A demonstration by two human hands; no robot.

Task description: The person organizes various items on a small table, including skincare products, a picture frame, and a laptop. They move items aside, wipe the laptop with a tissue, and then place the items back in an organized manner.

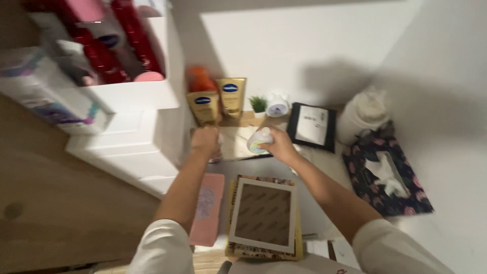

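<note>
Jar: a small white jar (259,140) with a pale coloured band, held up over the far part of the table (324,157), in front of the two gold tubes (218,100).
Right hand (280,146): its grip is closed round the jar from the right, fingers wrapped on the jar's side; the jar sits at the hand's left end.
Left hand (205,140): closed in a fist just left of the jar, apart from it by a small gap; the blur hides whether it holds something small, so I cannot tell what is in it.
Key relation: the jar lies to the right of the left hand, at about the same height and depth; the right hand is the nearer, already on it. The jar's long axis seems to tilt towards the left hand, though the blur leaves that unsure.
Near side: a picture frame (263,215) with a white border lies flat on a stack, below the forearms; a pink flat case (208,208) lies left of it.
Far side: gold tubes stand against the wall, an orange bottle (200,80) behind them, a small green plant (258,104) to their right.
Right side: a black-framed card (311,127), a white lidded pot (361,117), a dark floral tissue box (388,175).
Left side: a white drawer unit (127,137) with red bottles (122,40) on top.
</note>
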